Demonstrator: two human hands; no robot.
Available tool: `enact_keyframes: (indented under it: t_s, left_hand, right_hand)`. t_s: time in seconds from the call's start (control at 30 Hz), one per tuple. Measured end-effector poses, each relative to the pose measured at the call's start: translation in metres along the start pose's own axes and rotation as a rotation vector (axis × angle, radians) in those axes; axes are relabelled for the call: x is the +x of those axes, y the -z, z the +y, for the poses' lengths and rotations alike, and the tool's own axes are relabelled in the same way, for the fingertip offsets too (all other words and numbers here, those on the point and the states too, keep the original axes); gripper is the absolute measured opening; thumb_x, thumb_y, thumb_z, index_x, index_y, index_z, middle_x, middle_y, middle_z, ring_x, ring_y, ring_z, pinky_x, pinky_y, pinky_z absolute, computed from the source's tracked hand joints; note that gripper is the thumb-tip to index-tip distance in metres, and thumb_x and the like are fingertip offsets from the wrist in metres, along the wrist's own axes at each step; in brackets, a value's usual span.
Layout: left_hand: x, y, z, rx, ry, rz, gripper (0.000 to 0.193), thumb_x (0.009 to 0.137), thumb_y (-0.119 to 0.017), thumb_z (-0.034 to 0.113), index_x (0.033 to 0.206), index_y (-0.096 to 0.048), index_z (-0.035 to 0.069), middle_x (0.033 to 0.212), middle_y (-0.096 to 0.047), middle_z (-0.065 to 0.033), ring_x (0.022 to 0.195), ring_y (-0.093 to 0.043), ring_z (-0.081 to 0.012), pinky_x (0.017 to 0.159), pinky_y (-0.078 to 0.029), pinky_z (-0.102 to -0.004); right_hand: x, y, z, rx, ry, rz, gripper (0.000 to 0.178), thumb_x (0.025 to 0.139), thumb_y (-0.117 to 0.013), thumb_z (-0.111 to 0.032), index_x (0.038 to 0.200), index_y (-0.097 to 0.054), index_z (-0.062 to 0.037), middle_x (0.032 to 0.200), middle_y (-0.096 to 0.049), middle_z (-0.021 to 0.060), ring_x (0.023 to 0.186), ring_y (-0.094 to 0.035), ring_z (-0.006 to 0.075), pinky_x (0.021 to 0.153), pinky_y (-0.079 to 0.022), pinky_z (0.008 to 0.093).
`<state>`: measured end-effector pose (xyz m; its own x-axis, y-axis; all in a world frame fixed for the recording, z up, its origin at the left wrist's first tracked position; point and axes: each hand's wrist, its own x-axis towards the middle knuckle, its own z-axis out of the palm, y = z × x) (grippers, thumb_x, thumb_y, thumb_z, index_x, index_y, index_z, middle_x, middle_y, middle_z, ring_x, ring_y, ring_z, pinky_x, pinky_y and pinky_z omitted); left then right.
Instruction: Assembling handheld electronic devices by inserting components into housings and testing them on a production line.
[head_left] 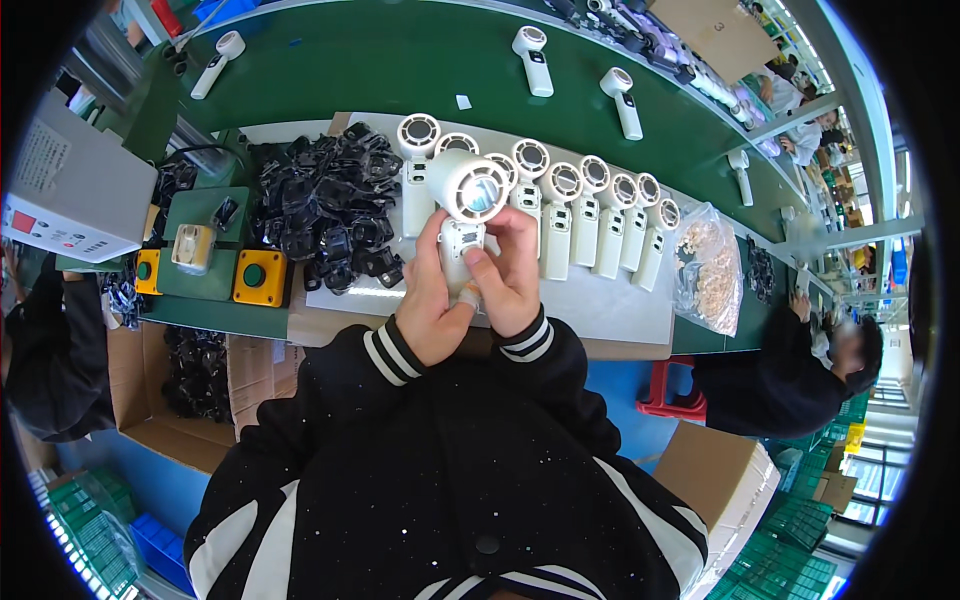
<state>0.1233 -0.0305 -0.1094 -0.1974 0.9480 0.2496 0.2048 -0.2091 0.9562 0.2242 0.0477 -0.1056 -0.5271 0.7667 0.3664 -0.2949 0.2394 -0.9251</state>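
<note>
at far left, a pale boxy machine sits on a green desk. just right of it is a green fixture flanked by two yellow button boxes, the nearer-to-centre one with a dark green button. next comes a heap of glossy black plastic parts. at centre, in front of the body, the person's left hand is curled partly closed around the left side of a white handheld fan, its round head up and tilted. the right hand, also partly closed, grips the other side, thumb on the fan's handle. to the right, a row of similar white fans lies close together on a grey board, heads pointing away. beyond them, a clear plastic bag holds small beige pieces.
</note>
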Motion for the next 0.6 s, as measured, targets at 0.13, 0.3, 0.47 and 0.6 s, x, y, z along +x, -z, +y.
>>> enact_keyframes:
  t_s: [0.13, 0.3, 0.47, 0.6]
  left_hand:
    - [-0.002, 0.004, 0.000, 0.369, -0.033, 0.118, 0.082, 0.073, -0.053, 0.003, 0.145, -0.014, -0.004, 0.138, -0.032, -0.0278, 0.119, -0.040, -0.0391, 0.105, -0.024, -0.0465]
    - [0.020, 0.063, 0.014, 0.493, -0.257, 0.040, 0.064, 0.074, -0.057, 0.005, 0.135, -0.039, -0.002, 0.129, -0.044, -0.0194, 0.114, -0.043, -0.0332, 0.102, -0.031, -0.0406]
    - [0.052, 0.147, -0.017, 0.959, -0.141, 0.048, 0.035, 0.078, -0.057, 0.007, 0.114, -0.059, 0.009, 0.117, -0.055, -0.0054, 0.104, -0.053, -0.0258, 0.093, -0.038, -0.0374]
    - [0.049, 0.164, -0.022, 1.233, -0.035, -0.100, 0.026, 0.081, -0.060, 0.014, 0.107, -0.061, 0.014, 0.104, -0.058, 0.0010, 0.098, -0.055, -0.0222, 0.088, -0.039, -0.0351]
  right_hand:
    - [-0.001, -0.012, 0.006, 0.114, -0.209, -0.027, 0.039, 0.095, -0.047, -0.010, 0.133, -0.036, -0.0044, 0.121, -0.048, 0.0162, 0.108, -0.048, 0.0231, 0.092, -0.041, 0.0329]
    - [-0.002, -0.006, 0.003, 0.334, -0.402, -0.080, 0.049, 0.099, -0.041, -0.013, 0.144, -0.022, -0.0052, 0.124, -0.049, 0.0194, 0.104, -0.056, 0.0291, 0.088, -0.046, 0.0392]
    - [-0.004, -0.006, 0.000, 0.403, -0.375, -0.057, 0.052, 0.098, -0.044, -0.013, 0.143, -0.019, -0.0044, 0.120, -0.052, 0.0194, 0.092, -0.060, 0.0280, 0.084, -0.049, 0.0367]
    - [-0.009, -0.006, 0.007, 0.400, -0.338, -0.102, 0.053, 0.098, -0.044, -0.012, 0.143, -0.017, -0.0055, 0.119, -0.051, 0.0201, 0.093, -0.060, 0.0284, 0.085, -0.049, 0.0366]
